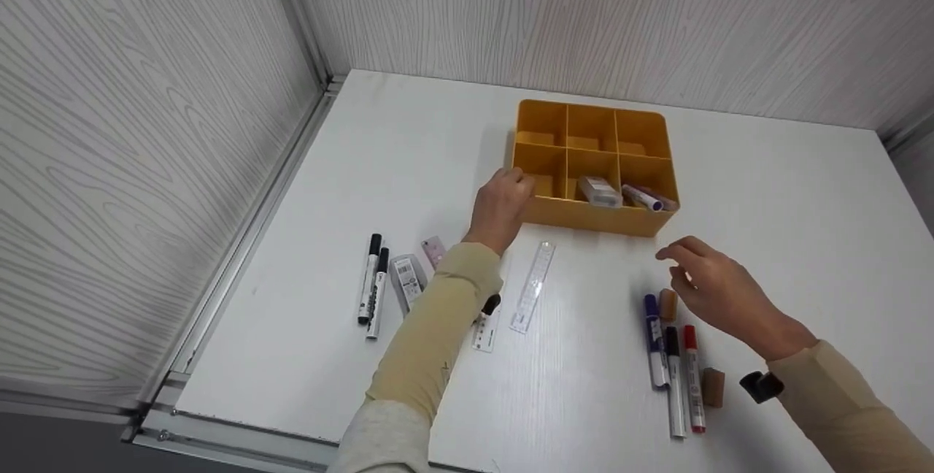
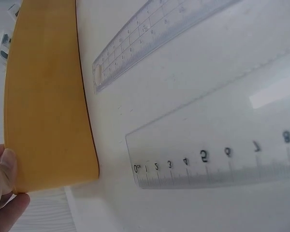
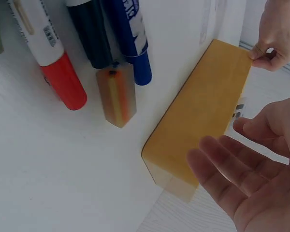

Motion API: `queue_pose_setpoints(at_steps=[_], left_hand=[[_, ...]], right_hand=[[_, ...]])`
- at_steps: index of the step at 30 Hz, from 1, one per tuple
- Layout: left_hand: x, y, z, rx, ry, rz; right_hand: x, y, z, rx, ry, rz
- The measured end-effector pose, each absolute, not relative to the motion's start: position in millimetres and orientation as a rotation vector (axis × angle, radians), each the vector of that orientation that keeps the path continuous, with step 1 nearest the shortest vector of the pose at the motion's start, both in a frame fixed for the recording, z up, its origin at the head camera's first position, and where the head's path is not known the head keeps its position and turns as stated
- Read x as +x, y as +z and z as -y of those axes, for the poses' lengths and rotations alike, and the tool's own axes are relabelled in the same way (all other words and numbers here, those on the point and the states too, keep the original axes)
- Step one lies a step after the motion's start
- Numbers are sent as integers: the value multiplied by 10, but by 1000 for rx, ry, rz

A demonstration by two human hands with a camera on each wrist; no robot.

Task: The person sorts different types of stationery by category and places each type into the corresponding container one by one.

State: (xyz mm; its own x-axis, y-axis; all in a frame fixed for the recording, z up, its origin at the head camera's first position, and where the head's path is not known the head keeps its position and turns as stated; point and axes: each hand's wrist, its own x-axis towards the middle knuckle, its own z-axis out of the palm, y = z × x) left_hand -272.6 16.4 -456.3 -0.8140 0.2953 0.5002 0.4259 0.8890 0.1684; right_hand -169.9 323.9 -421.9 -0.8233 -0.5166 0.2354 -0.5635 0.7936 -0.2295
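A yellow six-compartment box [image 1: 598, 219] stands toward the back of the white table. My left hand [image 1: 502, 203] pinches the rim at its front left corner, and in the left wrist view the thumb [image 2: 8, 166] lies against the box wall [image 2: 48, 101]. My right hand [image 1: 719, 290] hovers in front of the box's front right corner, holding nothing, its fingers [image 3: 227, 179] loosely bent and apart. In the front row, a clear-and-white packet [image 1: 601, 193] sits in the middle compartment and a purple-tipped white marker [image 1: 642, 198] leans in the right one.
Below my right hand lie blue [image 1: 655, 341], black [image 1: 676, 382] and red [image 1: 694, 378] markers with two small blocks [image 1: 668, 305]. A clear ruler [image 1: 533, 287] and another ruler [image 1: 484, 333] lie centrally. Left are two black-capped markers [image 1: 369, 279], a grey labelled object [image 1: 407, 279] and a pink item [image 1: 433, 250].
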Motion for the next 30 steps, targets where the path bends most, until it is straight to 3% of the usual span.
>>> queue_pose_setpoints(at_steps=[7, 30], left_hand=[[-2718, -4582, -169, -536, -368, 2542], [-2703, -4559, -168, -498, -313, 2588]], right_hand=[[-1662, -4323, -3266, 724, 418, 3139], [-1644, -4540, -3233, 754, 306, 3299]])
